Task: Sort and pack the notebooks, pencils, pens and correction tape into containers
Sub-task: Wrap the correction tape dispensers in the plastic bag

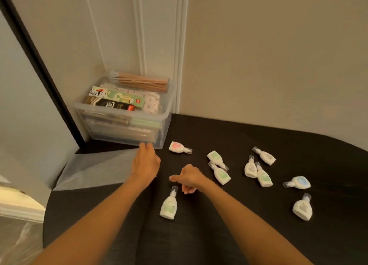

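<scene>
A clear plastic bin (127,123) stands in the back corner of the dark table (258,234), against the wall. Inside it, notebooks (123,125) lie stacked flat, with printed stationery packs (113,100) on top. A clear tube of wooden pencils (139,82) lies across the bin's far rim.

The left hand (146,162) reaches to the bin's near bottom edge, its grip open and fingers straight. Whether the fingertips touch the wall of the bin cannot be told. The right hand (189,178) hovers in front of the bin, a little to the bin's right. Its fingers are curled under, the thumb sticks out toward the left hand, and nothing shows in its grip.

Nine correction tape dispensers lie loose on the table, all outside the bin. The pink-labelled one (180,147) is just beside the bin's near right corner. A green-labelled one (168,204) lies farther in front of the bin, just under the right hand. The other seven (262,175) are scattered well to the bin's right, one of them blue-labelled (297,182).
</scene>
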Demonstrator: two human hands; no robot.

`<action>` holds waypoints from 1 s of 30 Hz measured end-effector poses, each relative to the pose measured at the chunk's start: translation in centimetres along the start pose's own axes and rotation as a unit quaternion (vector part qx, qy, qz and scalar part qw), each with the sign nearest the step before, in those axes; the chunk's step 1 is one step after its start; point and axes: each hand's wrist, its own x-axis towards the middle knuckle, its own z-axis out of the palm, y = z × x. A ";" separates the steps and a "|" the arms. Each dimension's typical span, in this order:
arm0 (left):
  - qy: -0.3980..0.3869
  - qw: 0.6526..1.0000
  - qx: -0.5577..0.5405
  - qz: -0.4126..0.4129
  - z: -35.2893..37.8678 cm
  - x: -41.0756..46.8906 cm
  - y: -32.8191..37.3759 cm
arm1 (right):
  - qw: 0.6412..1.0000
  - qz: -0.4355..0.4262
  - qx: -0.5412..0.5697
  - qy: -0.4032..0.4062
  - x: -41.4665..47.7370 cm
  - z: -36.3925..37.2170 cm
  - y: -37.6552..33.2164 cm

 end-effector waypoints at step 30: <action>-0.175 0.944 -0.263 0.089 8.6 -9.8 5.2 | 0.975 0.005 0.082 0.206 -6.0 1.2 12.3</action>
